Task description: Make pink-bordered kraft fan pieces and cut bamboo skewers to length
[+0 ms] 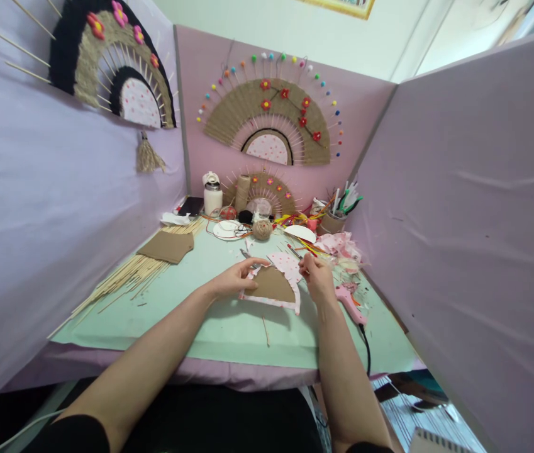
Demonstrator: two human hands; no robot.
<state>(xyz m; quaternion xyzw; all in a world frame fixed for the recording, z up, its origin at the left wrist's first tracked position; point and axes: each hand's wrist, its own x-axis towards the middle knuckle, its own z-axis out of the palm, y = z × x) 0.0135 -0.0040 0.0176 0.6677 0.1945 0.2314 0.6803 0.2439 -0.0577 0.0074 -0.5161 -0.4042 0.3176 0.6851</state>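
A half-round piece of brown cardboard [270, 287] is edged with white fabric dotted in pink [286, 264], folded partly over its border. My left hand [236, 277] grips its left end, thumb on the cardboard and fingers along the top. At the right side of the fabric is my right hand [317, 277], its fingers pinched together; what lies between them is too small to tell. Just beyond the hands lies a thin pen-like tool [294, 251]. To the right of my right hand rests a pink glue gun [350, 304] with a black cord.
Thin sticks [120, 277] and a cardboard piece [166, 246] lie at left. Toward the back stand a white bottle [212, 198], a twine ball [261, 229] and a tool holder [333, 222]. Fabric scraps [342, 246] lie at right. Decorated fans [271, 113] hang on the partitions.
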